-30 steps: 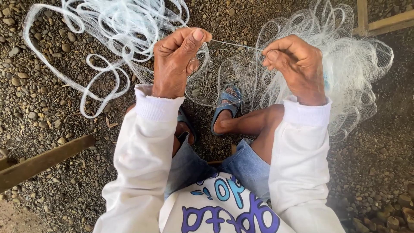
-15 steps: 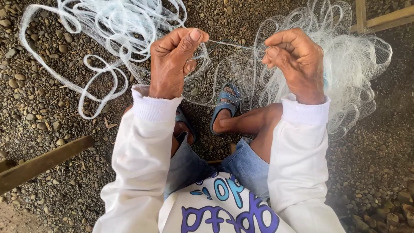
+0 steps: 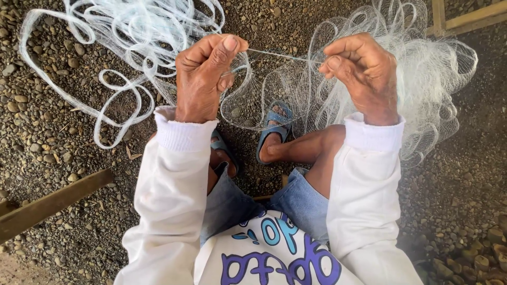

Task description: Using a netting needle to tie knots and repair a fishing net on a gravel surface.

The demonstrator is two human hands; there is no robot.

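Observation:
A fine white fishing net (image 3: 422,68) lies bunched over the gravel, with looping strands (image 3: 121,37) spread to the upper left. My left hand (image 3: 203,76) pinches a stretch of net line between thumb and forefinger. About a hand's width to the right, my right hand (image 3: 364,71) pinches the same line. The line (image 3: 280,55) runs taut between the two hands, and mesh hangs down below it. Both arms wear white sleeves.
Gravel ground (image 3: 53,132) lies all around. My feet in blue sandals (image 3: 274,126) rest below the hands, and I wear denim shorts. A wooden beam (image 3: 53,203) crosses at lower left. A wooden frame (image 3: 465,18) stands at upper right.
Both hands have stayed nearly in place, still holding the line taut; the view has barely shifted.

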